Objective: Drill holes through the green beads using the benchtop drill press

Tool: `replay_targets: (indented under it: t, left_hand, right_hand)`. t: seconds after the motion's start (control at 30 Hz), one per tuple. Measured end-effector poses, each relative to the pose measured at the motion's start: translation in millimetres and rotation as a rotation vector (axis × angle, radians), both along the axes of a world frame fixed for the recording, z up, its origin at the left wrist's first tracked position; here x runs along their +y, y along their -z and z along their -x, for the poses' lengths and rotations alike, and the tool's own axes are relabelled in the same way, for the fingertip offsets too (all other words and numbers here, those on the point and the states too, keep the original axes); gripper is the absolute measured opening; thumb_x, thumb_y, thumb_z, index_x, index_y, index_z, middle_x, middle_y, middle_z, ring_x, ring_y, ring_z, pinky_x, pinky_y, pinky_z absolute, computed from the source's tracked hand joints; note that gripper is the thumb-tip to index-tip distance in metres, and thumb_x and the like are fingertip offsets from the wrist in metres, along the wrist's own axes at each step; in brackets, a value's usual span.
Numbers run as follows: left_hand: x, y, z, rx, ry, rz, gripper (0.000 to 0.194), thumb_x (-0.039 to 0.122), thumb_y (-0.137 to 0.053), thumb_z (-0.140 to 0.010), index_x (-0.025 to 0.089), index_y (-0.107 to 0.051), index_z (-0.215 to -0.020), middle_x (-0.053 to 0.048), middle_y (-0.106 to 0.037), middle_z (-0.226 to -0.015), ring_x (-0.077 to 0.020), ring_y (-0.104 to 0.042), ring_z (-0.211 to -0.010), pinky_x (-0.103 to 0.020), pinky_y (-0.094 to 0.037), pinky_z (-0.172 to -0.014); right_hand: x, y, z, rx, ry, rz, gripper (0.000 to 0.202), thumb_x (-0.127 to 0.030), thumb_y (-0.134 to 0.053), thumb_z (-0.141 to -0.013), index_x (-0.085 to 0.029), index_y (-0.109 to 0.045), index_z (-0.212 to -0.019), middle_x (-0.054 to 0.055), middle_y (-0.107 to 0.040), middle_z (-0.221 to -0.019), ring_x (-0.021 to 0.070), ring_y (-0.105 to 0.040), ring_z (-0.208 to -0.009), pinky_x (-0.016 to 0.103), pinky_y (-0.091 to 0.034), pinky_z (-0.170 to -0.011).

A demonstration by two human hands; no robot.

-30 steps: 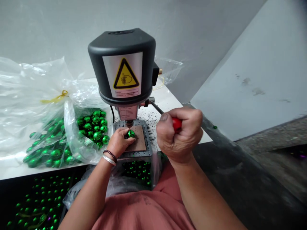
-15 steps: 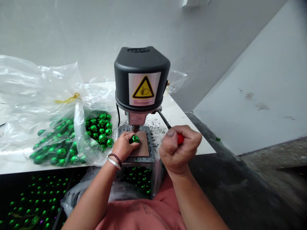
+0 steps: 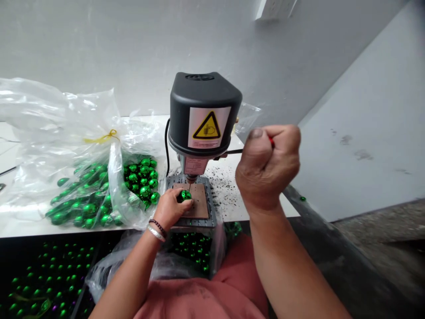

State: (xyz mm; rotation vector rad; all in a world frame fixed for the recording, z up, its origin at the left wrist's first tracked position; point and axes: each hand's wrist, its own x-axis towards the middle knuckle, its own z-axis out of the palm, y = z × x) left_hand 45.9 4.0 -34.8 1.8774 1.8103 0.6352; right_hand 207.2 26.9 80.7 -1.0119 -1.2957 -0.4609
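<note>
A black drill press [image 3: 204, 99] with a yellow warning sticker stands in front of me. My left hand [image 3: 171, 206] pinches a shiny green ball [image 3: 186, 195] on the brown board [image 3: 200, 206] that covers the drill press base. Just above the ball hangs the thin drill bit [image 3: 190, 185]; the two look slightly apart. My right hand [image 3: 268, 166] is wrapped round the red-knobbed feed lever [image 3: 235, 151], raised to the right of the machine. Most of the red knob is hidden in the fist.
Left of the press lies a clear plastic bag [image 3: 114, 177] tied with yellow string, among many green balls [image 3: 89, 208]. Dark shavings [image 3: 226, 186] litter the white table [image 3: 229, 214]. Below the edge, more green balls [image 3: 192, 250] fill a container. One ball [image 3: 302, 199] lies off to the right.
My right hand has moved up and to the right with the lever. The drill bit has risen from the ball. My left hand still holds the green ball on the board.
</note>
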Motion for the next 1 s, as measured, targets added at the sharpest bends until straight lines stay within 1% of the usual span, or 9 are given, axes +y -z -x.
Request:
replay_targets:
  t: [0.1,0.2,0.3,0.37,0.43,0.6,0.73,0.87,1.0]
  left_hand:
    - [-19.3,-11.1,6.0,-0.025,0.170,0.075,0.027,0.035,-0.060,-0.073,0.018,-0.068,-0.093,-0.006,-0.065,-0.087,-0.0184,-0.059,-0.081,-0.029,-0.045,-0.077]
    - [-32.4,-19.7,12.6,-0.070,0.296,0.103,0.048,0.041,-0.066,-0.069,0.019,-0.063,-0.111,-0.007,-0.064,-0.099,-0.0186,-0.060,-0.085,-0.028,-0.047,-0.078]
    - [-30.6,-23.3,24.3,-0.007,0.118,-0.041,0.048,0.043,-0.059,-0.076,0.018,-0.059,-0.117,-0.010,-0.062,-0.103,-0.0192,-0.059,-0.088,-0.030,-0.047,-0.080]
    - [-24.0,-23.5,36.4,0.158,-0.061,-0.183,0.038,0.036,-0.050,-0.082,0.018,-0.062,-0.113,-0.011,-0.060,-0.108,-0.0224,-0.056,-0.098,-0.035,-0.044,-0.088]
    - [-17.2,-22.1,49.8,0.371,-0.159,-0.231,0.036,0.032,-0.050,-0.080,0.018,-0.063,-0.111,-0.014,-0.056,-0.116,-0.0286,-0.049,-0.109,-0.042,-0.039,-0.094]
    - [-9.3,-14.5,70.1,0.599,-0.019,-0.031,0.040,0.021,-0.054,-0.071,0.024,-0.064,-0.109,-0.014,-0.052,-0.122,-0.0332,-0.050,-0.107,-0.048,-0.040,-0.088]
    - [-5.6,-8.8,71.2,0.651,0.012,0.000,0.039,0.020,-0.056,-0.068,0.027,-0.066,-0.105,-0.013,-0.055,-0.115,-0.0345,-0.050,-0.104,-0.050,-0.041,-0.084]
    - [-2.1,-6.1,76.1,0.509,0.016,-0.112,0.036,0.026,-0.061,-0.069,0.022,-0.066,-0.104,-0.013,-0.056,-0.113,-0.0316,-0.051,-0.105,-0.046,-0.041,-0.091]
    - [-4.7,-13.6,78.8,0.080,-0.133,-0.242,0.042,0.040,-0.063,-0.070,0.019,-0.063,-0.106,-0.010,-0.055,-0.113,-0.0252,-0.051,-0.108,-0.039,-0.039,-0.098]
  right_hand:
    - [3.4,-8.7,1.9,0.009,-0.029,0.005,0.018,-0.027,-0.042,-0.085,-0.018,-0.043,-0.070,-0.003,-0.046,-0.063,0.0039,-0.042,-0.053,0.020,-0.034,-0.053]
    - [2.7,-6.6,1.9,0.019,-0.030,0.012,0.018,-0.028,-0.042,-0.085,-0.018,-0.043,-0.071,-0.003,-0.047,-0.064,0.0035,-0.043,-0.054,0.019,-0.034,-0.052]
    - [1.7,-4.1,1.1,0.007,-0.021,-0.012,0.019,-0.029,-0.042,-0.085,-0.017,-0.044,-0.070,-0.003,-0.048,-0.063,0.0026,-0.043,-0.053,0.018,-0.033,-0.050]
    - [1.1,-3.5,0.9,0.005,-0.024,-0.021,0.018,-0.028,-0.042,-0.085,-0.017,-0.045,-0.071,-0.003,-0.049,-0.063,0.0021,-0.043,-0.052,0.018,-0.033,-0.050]
    - [0.6,-3.0,1.1,0.016,-0.030,0.001,0.017,-0.028,-0.042,-0.085,-0.017,-0.046,-0.073,-0.004,-0.050,-0.064,0.0019,-0.043,-0.053,0.017,-0.034,-0.051]
    - [0.4,-0.6,2.2,0.042,-0.057,-0.011,0.016,-0.027,-0.043,-0.085,-0.017,-0.045,-0.073,-0.003,-0.049,-0.067,0.0023,-0.045,-0.056,0.018,-0.036,-0.053]
    - [-0.8,0.7,3.2,0.051,-0.077,-0.012,0.013,-0.025,-0.043,-0.085,-0.017,-0.044,-0.074,-0.004,-0.046,-0.066,0.0015,-0.042,-0.054,0.018,-0.035,-0.052]
    - [-2.7,2.4,3.7,0.048,-0.090,-0.026,0.012,-0.024,-0.042,-0.085,-0.017,-0.043,-0.074,-0.004,-0.045,-0.066,0.0010,-0.040,-0.054,0.018,-0.034,-0.051]
    - [-2.8,4.9,3.3,0.052,-0.083,-0.038,0.011,-0.025,-0.044,-0.084,-0.018,-0.045,-0.075,-0.004,-0.044,-0.064,0.0025,-0.040,-0.052,0.019,-0.035,-0.050]
